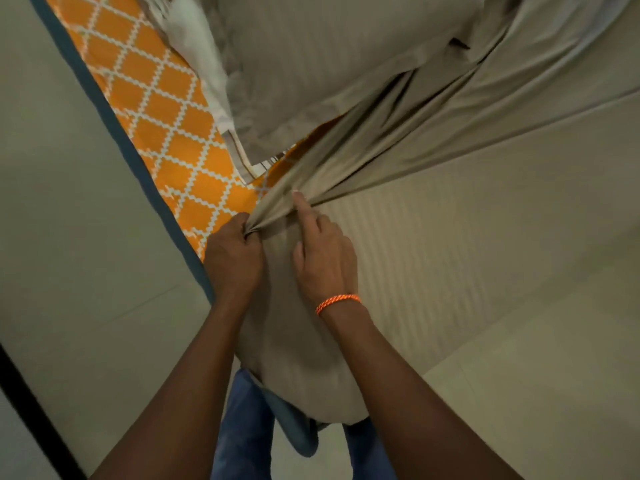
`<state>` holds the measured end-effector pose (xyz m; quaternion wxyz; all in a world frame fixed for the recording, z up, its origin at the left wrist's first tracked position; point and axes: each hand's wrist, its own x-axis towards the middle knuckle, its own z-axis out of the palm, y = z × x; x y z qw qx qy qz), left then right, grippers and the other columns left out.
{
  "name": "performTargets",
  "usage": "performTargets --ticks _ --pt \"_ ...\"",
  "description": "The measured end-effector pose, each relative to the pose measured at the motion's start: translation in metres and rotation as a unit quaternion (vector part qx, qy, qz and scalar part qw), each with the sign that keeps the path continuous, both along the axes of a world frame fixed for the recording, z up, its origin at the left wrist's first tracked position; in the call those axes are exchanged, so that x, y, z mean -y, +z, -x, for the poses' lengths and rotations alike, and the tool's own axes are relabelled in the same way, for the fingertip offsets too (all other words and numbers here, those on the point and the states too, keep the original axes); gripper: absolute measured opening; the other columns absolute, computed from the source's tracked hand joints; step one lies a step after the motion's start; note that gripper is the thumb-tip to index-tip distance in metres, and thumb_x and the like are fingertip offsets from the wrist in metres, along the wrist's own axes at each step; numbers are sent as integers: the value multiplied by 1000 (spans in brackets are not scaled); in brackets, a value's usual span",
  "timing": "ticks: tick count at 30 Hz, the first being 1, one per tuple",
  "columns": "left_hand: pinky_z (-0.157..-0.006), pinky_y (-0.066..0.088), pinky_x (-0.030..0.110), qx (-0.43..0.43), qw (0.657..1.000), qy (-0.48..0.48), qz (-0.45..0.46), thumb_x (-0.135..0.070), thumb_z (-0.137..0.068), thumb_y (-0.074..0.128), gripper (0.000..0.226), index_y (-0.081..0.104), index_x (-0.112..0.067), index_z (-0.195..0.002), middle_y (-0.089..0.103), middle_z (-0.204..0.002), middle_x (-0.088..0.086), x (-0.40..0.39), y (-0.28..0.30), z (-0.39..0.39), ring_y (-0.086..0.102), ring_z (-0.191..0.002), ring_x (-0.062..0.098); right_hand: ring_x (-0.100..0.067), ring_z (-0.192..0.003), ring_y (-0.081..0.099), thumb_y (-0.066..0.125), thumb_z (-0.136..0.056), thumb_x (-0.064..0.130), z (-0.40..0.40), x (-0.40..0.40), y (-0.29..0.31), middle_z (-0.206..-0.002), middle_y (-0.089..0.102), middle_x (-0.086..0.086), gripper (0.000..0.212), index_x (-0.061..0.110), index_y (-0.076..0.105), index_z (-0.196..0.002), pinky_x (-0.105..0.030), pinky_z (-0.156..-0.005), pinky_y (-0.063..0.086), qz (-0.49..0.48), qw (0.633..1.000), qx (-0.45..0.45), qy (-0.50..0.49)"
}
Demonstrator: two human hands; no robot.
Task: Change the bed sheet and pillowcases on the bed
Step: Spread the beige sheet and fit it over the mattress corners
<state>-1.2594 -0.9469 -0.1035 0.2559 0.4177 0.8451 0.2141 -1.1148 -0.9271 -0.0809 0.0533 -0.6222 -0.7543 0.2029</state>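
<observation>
left hand, frame centre, is gripping a bunched corner of the taupe striped bed sheet in curled fingers. right hand, just beside it, is resting on the sheet, index finger extended. orange lattice-patterned mattress is showing upper left, taupe pillow lying at top.

The bed shows an orange mattress cover with a white lattice pattern and a blue edge. A taupe striped sheet lies over most of it, bunched into folds near the corner. A pillow in matching taupe rests on it.
</observation>
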Motion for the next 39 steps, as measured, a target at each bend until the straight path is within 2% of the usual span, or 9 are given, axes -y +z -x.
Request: performTargets --ticks 4,7,13,17,22,26,30,34,39 --pt "-55 27 37 5 1000 6 -4 -27 -88 54 13 56 -18 -78 59 -70 3 -1 -3 18 59 -70 30 -36 -89 66 64 -74 23 34 -40 -4 -99 68 -10 99 39 20 -162 -40 -71 46 34 994 79 60" --pt "-56 32 35 26 1000 3 -14 -31 -91 57 12 66 -24 -86 63 -74 0 3 -6 39 61 -71 25 -38 -89 69 65 -76 24 44 -63 -3 -101 70 -14 105 41 8 -162 -41 -69 50 55 985 104 124" --pt "-49 46 42 77 994 9 -74 -13 -94 56 21 73 -23 -102 63 -66 5 18 -14 68 56 -53 23 -39 -99 66 56 -92 43 83 -77 -2 -106 70 -12 39 26 53 -127 -41 -69 45 44 976 114 182" --pt "-46 44 40 27 998 37 -52 -16 -98 48 21 69 -15 -102 55 -61 7 24 -18 75 52 -51 31 -40 -94 63 58 -93 26 123 -72 -19 -100 68 -12 22 16 59 -113 -37 -63 30 62 974 51 212" --pt "-49 35 35 -49 998 41 -5 -17 -107 50 13 57 -7 -107 56 -63 14 20 -27 77 55 -51 37 -39 -80 62 65 -85 13 145 -64 -40 -85 66 -14 16 8 61 -100 -35 -62 34 56 984 -52 164" --pt "-56 35 39 -74 992 97 24 -35 -107 38 30 47 -7 -113 66 -77 19 16 -28 70 64 -64 44 -36 -85 60 52 -81 25 148 -54 -41 -85 65 -8 28 12 63 -104 -39 -68 39 20 986 -85 141" --pt "-57 35 42 -108 987 108 46 -38 -106 41 28 44 -10 -111 66 -87 18 19 -28 56 63 -75 43 -29 -104 55 35 -87 38 141 -32 -48 -101 64 -4 51 20 59 -128 -45 -85 37 16 988 -44 150" --pt "-63 40 45 -140 984 106 35 -33 -106 47 24 49 -10 -112 57 -108 16 18 -34 55 57 -97 39 -22 -103 48 52 -101 33 134 -15 -42 -109 52 -2 73 36 14 -163 -40 -95 40 7 985 -56 166" --pt "-91 44 55 -91 987 105 76 -24 -98 57 43 49 -8 -138 51 -135 19 18 -11 45 51 -123 43 -33 -106 63 63 -97 22 112 -2 -12 -121 68 -11 86 30 10 -164 -42 -87 50 156 967 -197 41"
